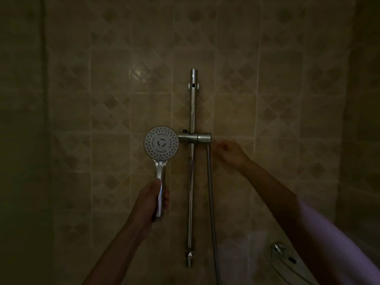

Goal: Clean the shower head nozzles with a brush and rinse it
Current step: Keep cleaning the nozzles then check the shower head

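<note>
We hold the shower head (161, 142) upright in front of the tiled wall (123, 99), its round white face with the rings of nozzles turned toward us, just left of the slider bracket (195, 138) on the vertical chrome rail (192, 161). The head's rim sits very near the bracket's left end; we cannot tell whether they touch. Our left hand (151, 199) grips the chrome handle low down, fingers curled round it. Our right hand (227, 150) reaches toward the bracket's right end with loosely curled fingers; in this dim light we cannot tell whether it holds anything or touches the bracket. The hose (210, 202) hangs down just right of the rail, and a tap (277, 248) shows dimly at the lower right.

No brush is in view, so we judge the scrubbing has not yet begun. From here, 3 things could go wrong. The handle is smooth chrome and gripped by 1 hand only, so a wet palm could let it slip and knock the face against the rail or tiles. The hose could snag on the bracket as we draw the head away, jerking it. And the poor light could make us miss clogged nozzles when we scrub.
</note>
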A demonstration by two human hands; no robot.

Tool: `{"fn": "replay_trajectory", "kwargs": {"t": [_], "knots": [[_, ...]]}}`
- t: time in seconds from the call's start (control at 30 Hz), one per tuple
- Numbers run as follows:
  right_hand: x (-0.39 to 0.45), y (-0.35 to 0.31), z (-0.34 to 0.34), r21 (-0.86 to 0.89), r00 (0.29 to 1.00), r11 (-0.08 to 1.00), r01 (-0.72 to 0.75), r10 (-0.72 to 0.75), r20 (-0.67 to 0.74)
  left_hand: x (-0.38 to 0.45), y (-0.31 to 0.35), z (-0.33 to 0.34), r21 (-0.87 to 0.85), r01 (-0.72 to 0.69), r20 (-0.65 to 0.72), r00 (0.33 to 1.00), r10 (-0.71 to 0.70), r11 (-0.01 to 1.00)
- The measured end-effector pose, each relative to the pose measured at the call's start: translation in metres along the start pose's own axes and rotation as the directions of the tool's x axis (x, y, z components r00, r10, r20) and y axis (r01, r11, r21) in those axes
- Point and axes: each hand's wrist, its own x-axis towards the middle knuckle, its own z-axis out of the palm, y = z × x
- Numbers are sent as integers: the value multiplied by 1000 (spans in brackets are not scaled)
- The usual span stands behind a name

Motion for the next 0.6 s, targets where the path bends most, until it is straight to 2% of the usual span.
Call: {"fn": "replay_trajectory", "kwargs": {"t": [0.1,0.2,0.37,0.47,0.6], "knots": [[6,-6,16,114,994,991,-69,59,88,5,12,-3,38,-32,-28,999,33,999],[4,-5,25,140,988,979,-145,136,72,4,15,-4,62,-41,-43,998,43,997],[1,-3,26,359,974,918,-165,210,-89,-4,17,-11,-2,8,-19,1000,-8,1000],[3,-2,28,348,967,926,-147,208,-146,-12,17,-14,-39,32,16,999,-31,999],[8,-1,29,391,946,910,-137,237,-222,-20,22,-16,-51,45,-14,999,-46,998]]}}
